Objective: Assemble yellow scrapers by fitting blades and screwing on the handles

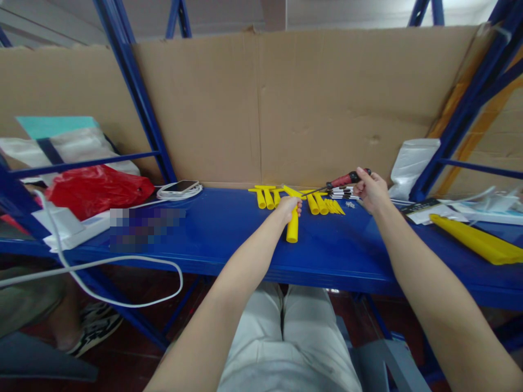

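My left hand [288, 210] is wrapped round a yellow T-shaped handle piece [292, 232] over the blue shelf. Its tubular end points toward me and its crossbar shows beyond my fingers. In my right hand [372, 191] is a screwdriver [342, 181] with a red and black grip, held nearly level. Its shaft reaches left to the yellow piece near my left fingers; exact tip contact cannot be made out. Similar yellow T-shaped pieces [261, 199] lie just left of that hand, and more yellow tubes [321, 204] with thin pointed yellow parts [335, 207] lie to its right.
Small screws [350, 204] and white-and-black sticks [342, 193] lie by my right hand. A yellow flat piece [478, 239] sits far right. A phone [182, 187] rests on a coiled white cable. A white cable loop [122, 304] hangs over the front edge. Cardboard [327, 98] stands behind.
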A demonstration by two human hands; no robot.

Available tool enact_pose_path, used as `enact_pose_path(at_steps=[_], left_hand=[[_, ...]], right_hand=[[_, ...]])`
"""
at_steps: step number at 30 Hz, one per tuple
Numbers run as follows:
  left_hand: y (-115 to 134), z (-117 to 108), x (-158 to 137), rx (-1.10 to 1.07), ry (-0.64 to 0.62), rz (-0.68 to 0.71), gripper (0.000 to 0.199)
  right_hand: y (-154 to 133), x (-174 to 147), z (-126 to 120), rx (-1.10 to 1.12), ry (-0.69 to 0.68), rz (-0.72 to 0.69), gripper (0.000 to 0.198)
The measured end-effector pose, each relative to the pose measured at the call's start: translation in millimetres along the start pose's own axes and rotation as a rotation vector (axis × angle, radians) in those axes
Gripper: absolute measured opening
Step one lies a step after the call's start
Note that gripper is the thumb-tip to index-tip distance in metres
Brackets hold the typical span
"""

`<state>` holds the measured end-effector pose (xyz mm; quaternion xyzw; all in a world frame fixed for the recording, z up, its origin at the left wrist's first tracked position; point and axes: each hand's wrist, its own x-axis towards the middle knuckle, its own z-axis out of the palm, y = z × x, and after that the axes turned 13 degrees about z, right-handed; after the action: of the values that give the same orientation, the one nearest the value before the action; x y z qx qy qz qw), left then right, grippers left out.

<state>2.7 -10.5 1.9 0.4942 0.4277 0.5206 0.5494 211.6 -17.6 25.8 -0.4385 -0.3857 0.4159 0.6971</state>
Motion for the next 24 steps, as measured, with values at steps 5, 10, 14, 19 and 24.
enact_pose_path(at_steps=[5, 10, 14, 19, 24], left_hand=[[0, 0, 0, 0.0, 0.002, 0.003, 0.026], [0, 0, 0, 0.016, -0.001, 0.006, 0.024], [0, 0, 0, 0.02, -0.001, 0.008, 0.023], [0, 1, -1, 0.035, -0.003, 0.008, 0.024], [0, 0, -1, 0.02, -0.007, 0.004, 0.023]], right_hand=[[-5, -5, 0, -0.017, -0.07, 0.001, 0.035], [-11, -10, 2, -0.048, -0.155, 0.024, 0.029], [-8, -9, 2, -0.063, -0.156, 0.0, 0.035], [-4, -7, 1, -0.024, -0.152, -0.035, 0.041], [-3, -6, 3, -0.014, -0.115, -0.043, 0.043]])
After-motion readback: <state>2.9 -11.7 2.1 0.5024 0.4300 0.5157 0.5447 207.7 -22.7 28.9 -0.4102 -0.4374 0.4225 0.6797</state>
